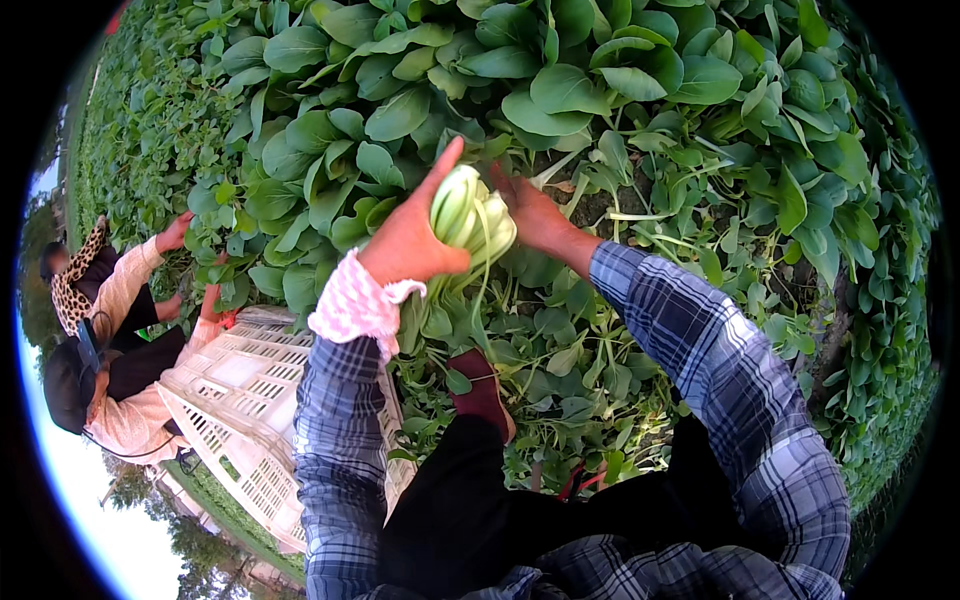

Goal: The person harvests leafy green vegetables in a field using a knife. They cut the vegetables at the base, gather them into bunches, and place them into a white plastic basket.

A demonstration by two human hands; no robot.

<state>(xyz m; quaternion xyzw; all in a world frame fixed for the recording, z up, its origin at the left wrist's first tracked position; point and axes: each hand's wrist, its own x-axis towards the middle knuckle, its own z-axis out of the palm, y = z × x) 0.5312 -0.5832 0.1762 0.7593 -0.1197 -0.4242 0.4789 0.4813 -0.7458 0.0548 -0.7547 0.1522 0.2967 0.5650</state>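
Note:
My left hand (416, 232) holds a bunch of leafy greens with pale green stalks (469, 214), the stalk ends pointing up and away from me. Its leaves hang below the hand, over the low plants. A long thin stem trails from the bunch. At the right of the stalks is my right hand (529, 210), reaching down among the plants; its fingertips are partly hidden, so what they touch cannot be told. Dense broad-leaved greens (562, 90) stand just beyond both hands. A pink and white cloth band (356, 300) wraps my left wrist.
A white slatted plastic crate (247, 382) stands beside my left arm. Two other people (142, 390) work among the plants at the left. My dark red shoe (484, 394) rests among low leaves. More rows of greens (900, 300) run along the right.

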